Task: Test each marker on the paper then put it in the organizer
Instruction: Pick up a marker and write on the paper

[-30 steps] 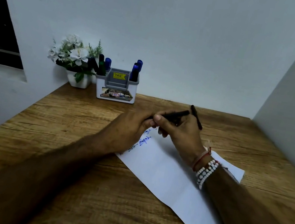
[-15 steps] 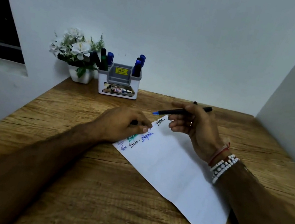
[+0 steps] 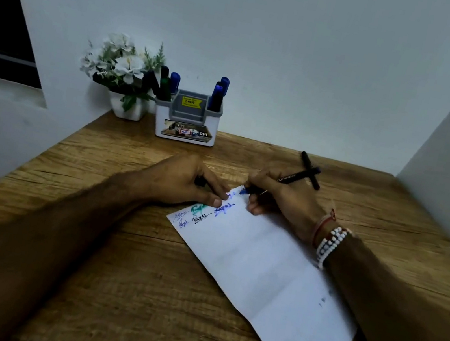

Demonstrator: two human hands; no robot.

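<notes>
Head view, the only one.

- Right hand (image 3: 283, 204) pinches a black marker (image 3: 298, 177) in a writing grip, fingers curled round the barrel. The blue tip is down on the far corner of the paper (image 3: 276, 268).
- Left hand (image 3: 183, 181): fingers (image 3: 217, 201) press the paper's corner flat on the bench (image 3: 111, 270). They are curled over a small dark piece, probably the cap (image 3: 200, 181).
- Several scribbles in blue, green and black lie beside the tip.
- The organizer (image 3: 187, 118) stands at the back of the bench, well apart from the hands, with markers in both side pockets.
- A second black pen (image 3: 307, 161) lies on the bench behind the right hand.

Step in hand, as I judge it: the test stroke of this marker.

Next move calls for lifting the tip, bringing the cap to it and pressing it on. Then reach back to a side pocket of the organizer.
</notes>
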